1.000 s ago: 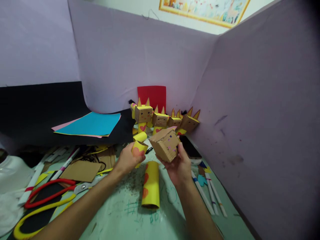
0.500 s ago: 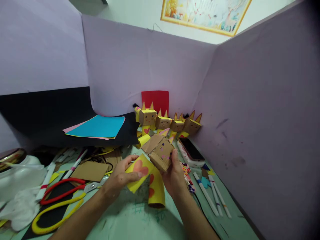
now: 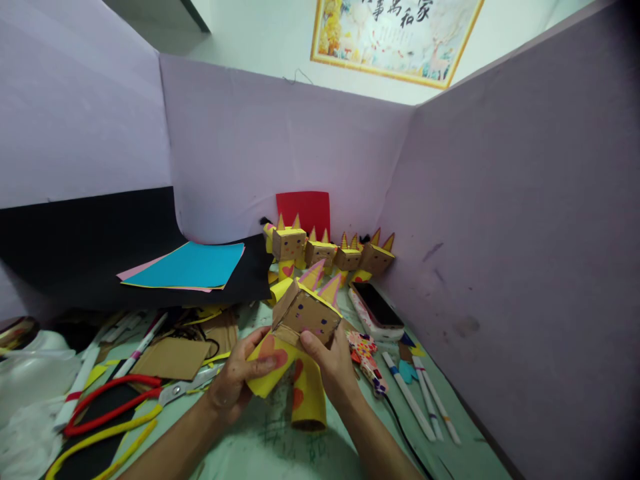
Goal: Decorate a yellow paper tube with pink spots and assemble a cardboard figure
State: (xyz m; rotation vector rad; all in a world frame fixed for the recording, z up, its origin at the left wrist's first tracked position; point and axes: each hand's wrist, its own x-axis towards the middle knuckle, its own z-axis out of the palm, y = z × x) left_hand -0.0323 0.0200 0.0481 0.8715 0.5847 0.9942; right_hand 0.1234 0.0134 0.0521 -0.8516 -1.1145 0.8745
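The left hand [image 3: 235, 380] wraps its fingers around a yellow paper tube [image 3: 267, 369] (a red heart on its side). Just right of it, the right hand [image 3: 333, 363] pinches a cardboard box head [image 3: 303, 313], which rests against the tube's top, above the tabletop [image 3: 260, 447].

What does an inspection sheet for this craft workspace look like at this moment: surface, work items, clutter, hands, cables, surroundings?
Surface: green table, scribbled with pen marks.
Work items: cardboard head with pink horns set against the yellow tube with a heart; a second yellow tube lies below.
Clutter: scissors, markers, cardboard piece, blue paper, phone.
Hands: left hand grips the yellow tube with a heart; right hand holds the cardboard head with pink horns.
Cables: thin black cord by the right forearm.
Surroundings: purple partitions, finished figures, red paper.
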